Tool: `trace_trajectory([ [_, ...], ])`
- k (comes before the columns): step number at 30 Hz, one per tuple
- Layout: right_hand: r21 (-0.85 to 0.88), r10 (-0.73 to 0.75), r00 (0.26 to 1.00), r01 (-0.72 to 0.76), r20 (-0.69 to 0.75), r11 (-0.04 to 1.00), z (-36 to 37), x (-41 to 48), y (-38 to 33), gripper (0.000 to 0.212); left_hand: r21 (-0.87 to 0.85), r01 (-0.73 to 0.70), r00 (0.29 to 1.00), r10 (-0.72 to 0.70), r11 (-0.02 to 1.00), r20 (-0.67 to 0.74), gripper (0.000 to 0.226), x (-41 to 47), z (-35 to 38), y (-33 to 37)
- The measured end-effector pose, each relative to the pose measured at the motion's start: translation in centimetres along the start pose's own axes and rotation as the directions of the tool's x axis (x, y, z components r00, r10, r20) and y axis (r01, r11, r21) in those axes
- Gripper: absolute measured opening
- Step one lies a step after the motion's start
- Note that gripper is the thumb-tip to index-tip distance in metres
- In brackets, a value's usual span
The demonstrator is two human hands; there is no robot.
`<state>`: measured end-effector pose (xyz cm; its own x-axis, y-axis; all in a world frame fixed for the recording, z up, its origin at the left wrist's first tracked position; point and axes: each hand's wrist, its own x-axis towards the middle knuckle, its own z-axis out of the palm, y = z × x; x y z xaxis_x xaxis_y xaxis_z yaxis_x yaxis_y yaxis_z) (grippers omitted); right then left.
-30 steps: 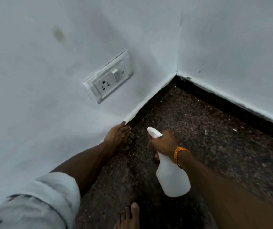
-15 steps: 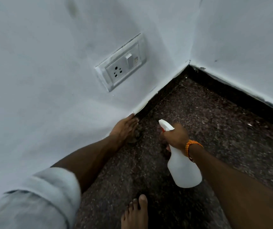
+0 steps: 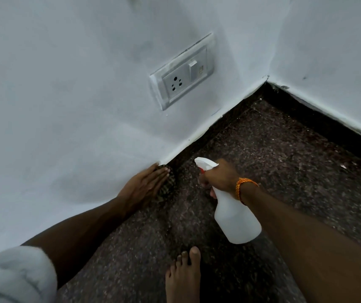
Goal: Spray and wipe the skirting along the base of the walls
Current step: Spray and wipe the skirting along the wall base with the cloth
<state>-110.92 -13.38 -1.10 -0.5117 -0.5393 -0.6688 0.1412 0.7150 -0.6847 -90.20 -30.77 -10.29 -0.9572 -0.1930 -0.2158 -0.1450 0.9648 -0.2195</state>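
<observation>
A dark speckled skirting [image 3: 225, 122] runs along the foot of the white left wall to the corner, and another strip [image 3: 328, 125] runs under the right wall. My left hand [image 3: 144, 186] lies flat, pressing a dark checked cloth [image 3: 168, 182] against the skirting. The hand hides most of the cloth. My right hand [image 3: 220, 177] grips the neck of a white spray bottle [image 3: 236, 217], a finger on its red trigger. Its white nozzle [image 3: 203, 163] points left toward the skirting just beyond the cloth.
A white wall socket with a switch [image 3: 183, 78] sits on the left wall above the skirting. The floor [image 3: 273, 162] is dark speckled stone. My bare foot [image 3: 184, 278] rests on it at the bottom. An orange thread band [image 3: 244, 184] circles my right wrist.
The view has shifted toward the corner. My left hand has flattened over the cloth on the skirting, and the cloth shows more. My right hand still holds the bottle beside it.
</observation>
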Motion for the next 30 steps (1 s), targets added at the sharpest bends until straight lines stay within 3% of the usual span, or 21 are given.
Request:
trace_trajectory([
  [1, -0.008, 0.002, 1.0, -0.002, 0.01, 1.0, 0.3, 0.0, 0.1, 0.025, -0.28, 0.225, 0.973, -0.228, 0.933, 0.02, 0.048, -3.0, 3.2, 5.9],
  [2, -0.008, 0.006, 1.0, -0.006, 0.008, 1.0, 0.3, 0.1, 0.2, 0.03, -0.503, 0.438, 0.892, -0.43, 0.745, 0.14, 0.038, -5.2, 5.7, 10.5],
  [3, -0.007, 0.01, 1.0, -0.01, 0.006, 1.0, 0.4, 0.4, 0.4, 0.034, -0.69, 0.554, 0.808, -0.5, 0.465, 0.312, 0.033, -6.6, 7.0, 14.6],
  [4, -0.003, 0.014, 1.0, -0.014, 0.002, 1.0, 0.4, 0.6, 0.5, 0.039, -0.748, 0.592, 0.776, -0.463, 0.3, 0.429, 0.031, -7.2, 7.5, 17.3],
  [5, 0.004, 0.021, 1.0, -0.021, 0.003, 1.0, 0.3, 0.8, 0.7, 0.043, -0.746, 0.607, 0.755, -0.49, 0.273, 0.435, 0.031, -7.1, 6.7, 17.8],
  [8, -0.016, 0.036, 0.999, -0.036, -0.006, 0.999, 0.1, 1.3, 0.9, 0.045, -0.577, 0.654, 0.735, -0.593, 0.49, 0.329, 0.033, -6.2, 4.8, 15.5],
  [12, -0.046, 0.039, 0.999, -0.038, 0.018, 0.998, 0.3, 1.4, 0.9, 0.041, -0.603, 0.695, 0.695, -0.583, 0.392, 0.421, 0.04, -5.9, 4.7, 16.2],
  [14, -0.059, 0.031, 0.999, -0.03, 0.017, 0.998, 0.6, 1.5, 1.2, 0.047, -0.6, 0.691, 0.696, -0.594, 0.403, 0.403, 0.046, -5.1, 3.8, 16.9],
  [18, -0.066, 0.028, 1.0, -0.028, -0.008, 0.997, 1.0, 1.3, 1.3, 0.047, -0.612, 0.658, 0.73, -0.571, 0.439, 0.375, 0.035, -6.0, 3.1, 16.8],
  [20, -0.101, 0.021, 1.0, -0.021, -0.003, 0.995, 1.5, 1.0, 0.8, 0.049, -0.629, 0.675, 0.714, -0.555, 0.385, 0.427, 0.032, -6.2, 3.7, 16.0],
  [23, -0.177, 0.0, 0.998, 0.01, 0.055, 0.984, 2.4, 0.7, 0.0, 0.039, -0.563, 0.665, 0.733, -0.571, 0.491, 0.369, 0.028, -6.3, 3.7, 16.2],
  [28, -0.232, -0.008, 0.989, 0.043, 0.146, 0.972, 3.4, -0.3, -0.7, 0.031, -0.537, 0.661, 0.75, -0.453, 0.523, 0.482, 0.036, -6.8, 2.3, 17.2],
  [30, -0.267, -0.017, 0.981, 0.068, 0.191, 0.961, 3.9, -1.2, -1.3, 0.025, -0.503, 0.639, 0.763, -0.397, 0.582, 0.51, 0.041, -7.6, 2.1, 18.2],
])
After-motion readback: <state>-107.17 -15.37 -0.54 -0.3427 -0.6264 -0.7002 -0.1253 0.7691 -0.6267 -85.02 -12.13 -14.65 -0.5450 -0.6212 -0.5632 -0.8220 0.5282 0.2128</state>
